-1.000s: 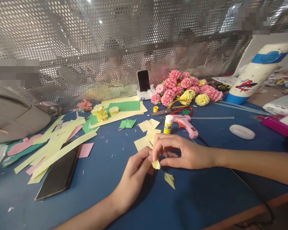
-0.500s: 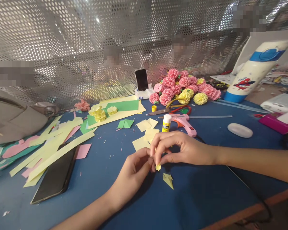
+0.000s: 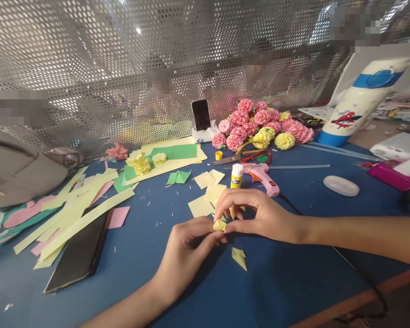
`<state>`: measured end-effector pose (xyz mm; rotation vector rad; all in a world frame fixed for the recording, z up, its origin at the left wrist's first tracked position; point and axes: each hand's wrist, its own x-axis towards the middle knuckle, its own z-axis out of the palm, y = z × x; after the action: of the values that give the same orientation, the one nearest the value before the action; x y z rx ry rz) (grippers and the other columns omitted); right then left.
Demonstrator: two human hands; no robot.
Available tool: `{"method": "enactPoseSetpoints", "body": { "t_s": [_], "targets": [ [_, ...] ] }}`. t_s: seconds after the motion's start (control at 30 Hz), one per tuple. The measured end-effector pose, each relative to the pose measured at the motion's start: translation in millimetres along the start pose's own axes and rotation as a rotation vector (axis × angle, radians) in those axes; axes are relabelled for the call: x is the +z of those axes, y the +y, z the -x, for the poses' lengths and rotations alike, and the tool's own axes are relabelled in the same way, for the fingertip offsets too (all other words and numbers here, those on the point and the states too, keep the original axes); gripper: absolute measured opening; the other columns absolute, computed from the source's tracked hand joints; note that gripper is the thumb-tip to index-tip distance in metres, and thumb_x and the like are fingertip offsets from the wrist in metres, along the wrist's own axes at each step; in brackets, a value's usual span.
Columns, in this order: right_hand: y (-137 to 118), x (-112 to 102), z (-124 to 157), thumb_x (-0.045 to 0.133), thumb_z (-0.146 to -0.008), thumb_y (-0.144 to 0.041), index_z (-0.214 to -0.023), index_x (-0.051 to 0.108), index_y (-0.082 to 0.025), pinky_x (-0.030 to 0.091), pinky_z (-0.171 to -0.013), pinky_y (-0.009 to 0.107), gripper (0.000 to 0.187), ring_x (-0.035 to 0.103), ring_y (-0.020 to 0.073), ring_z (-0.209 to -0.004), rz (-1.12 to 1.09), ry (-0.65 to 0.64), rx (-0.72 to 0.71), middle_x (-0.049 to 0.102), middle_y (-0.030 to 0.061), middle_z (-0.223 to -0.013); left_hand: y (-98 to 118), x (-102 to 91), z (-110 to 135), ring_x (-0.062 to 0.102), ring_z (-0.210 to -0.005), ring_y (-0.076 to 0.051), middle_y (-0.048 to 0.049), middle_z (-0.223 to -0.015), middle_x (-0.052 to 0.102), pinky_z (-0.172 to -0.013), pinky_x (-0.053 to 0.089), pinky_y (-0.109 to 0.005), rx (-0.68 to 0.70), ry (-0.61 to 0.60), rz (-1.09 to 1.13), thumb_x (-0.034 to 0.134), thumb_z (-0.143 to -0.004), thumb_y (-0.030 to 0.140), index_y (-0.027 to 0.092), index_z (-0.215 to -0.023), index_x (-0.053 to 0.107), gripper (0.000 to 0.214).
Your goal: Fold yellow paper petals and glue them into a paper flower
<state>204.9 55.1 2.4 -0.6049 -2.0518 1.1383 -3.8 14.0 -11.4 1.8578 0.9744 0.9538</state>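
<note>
Both my hands meet over the blue table (image 3: 294, 273) near its front. My left hand (image 3: 184, 255) and my right hand (image 3: 256, 214) pinch one small folded yellow paper piece (image 3: 220, 225) between their fingertips, just above the table. A second folded yellow piece (image 3: 239, 258) lies on the table right below them. Loose yellow paper squares (image 3: 205, 200) lie just beyond my right hand, with an upright glue stick (image 3: 237, 176) and a pink hot glue gun (image 3: 263, 177) behind them.
A dark phone (image 3: 77, 253) lies at the left among yellow paper strips (image 3: 78, 209) and pink scraps. Pink and yellow paper flowers (image 3: 259, 127), scissors (image 3: 239, 157) and a propped phone (image 3: 201, 115) sit at the back. A white bottle (image 3: 358, 102) stands right.
The yellow piece has been turned and lifted slightly between my fingertips. My left thumb and fingers have shifted round it, while my right hand has stayed almost in place.
</note>
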Motion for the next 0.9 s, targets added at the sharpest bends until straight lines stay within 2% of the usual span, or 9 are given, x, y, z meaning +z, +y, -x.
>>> {"method": "enactPoseSetpoints", "body": {
  "t_s": [0.17, 0.3, 0.43, 0.67, 0.9],
  "targets": [
    [-10.1, 0.9, 2.5, 0.071, -0.088, -0.021, -0.103, 0.073, -0.019, 0.048, -0.078, 0.025, 0.016, 0.06, 0.0139, -0.09, 0.108, 0.043, -0.205, 0.064, 0.0048, -0.095, 2.3, -0.2, 5.3, 0.062, -0.071, -0.013, -0.0041, -0.077, 0.069, -0.066, 0.045, -0.02, 0.197, 0.05, -0.152, 0.056, -0.094, 0.016, 0.016, -0.082, 0.073, 0.02],
    [-13.6, 0.9, 1.2, 0.069, -0.088, -0.02, -0.103, 0.075, -0.019, 0.048, -0.079, 0.025, 0.016, 0.059, 0.013, -0.088, 0.156, 0.037, -0.266, 0.064, 0.0047, -0.091, 4.1, 0.1, 7.8, 0.059, -0.07, -0.013, -0.0049, -0.075, 0.064, -0.065, 0.044, -0.02, 0.33, 0.05, -0.25, 0.053, -0.093, 0.009, 0.015, -0.084, 0.072, 0.022],
    [-10.7, 1.1, 1.3, 0.071, -0.086, -0.018, -0.101, 0.076, -0.016, 0.047, -0.077, 0.024, 0.016, 0.057, 0.0128, -0.088, 0.173, 0.022, -0.277, 0.062, 0.0056, -0.091, 4.6, 0.6, 7.5, 0.058, -0.069, -0.013, -0.0053, -0.076, 0.064, -0.065, 0.044, -0.021, 0.357, 0.051, -0.273, 0.052, -0.092, 0.007, 0.015, -0.084, 0.071, 0.022],
    [-8.8, 3.4, 4.4, 0.068, -0.09, -0.023, -0.099, 0.077, -0.021, 0.045, -0.07, 0.024, 0.013, 0.055, 0.013, -0.084, 0.165, 0.031, -0.26, 0.059, 0.0044, -0.088, 3.7, 0.3, 7.7, 0.056, -0.068, -0.014, -0.0052, -0.074, 0.065, -0.064, 0.044, -0.022, 0.38, 0.044, -0.281, 0.053, -0.091, 0.005, 0.015, -0.083, 0.07, 0.021],
    [-7.4, 4.5, 4.7, 0.068, -0.09, -0.022, -0.095, 0.077, -0.021, 0.041, -0.065, 0.025, 0.01, 0.052, 0.0121, -0.078, 0.16, 0.057, -0.345, 0.059, 0.0033, -0.083, 3.8, 0.3, 8.5, 0.058, -0.07, -0.015, -0.0049, -0.078, 0.068, -0.066, 0.045, -0.025, 0.384, 0.025, -0.234, 0.052, -0.092, 0.007, 0.02, -0.102, 0.073, 0.026]
  ]
}}
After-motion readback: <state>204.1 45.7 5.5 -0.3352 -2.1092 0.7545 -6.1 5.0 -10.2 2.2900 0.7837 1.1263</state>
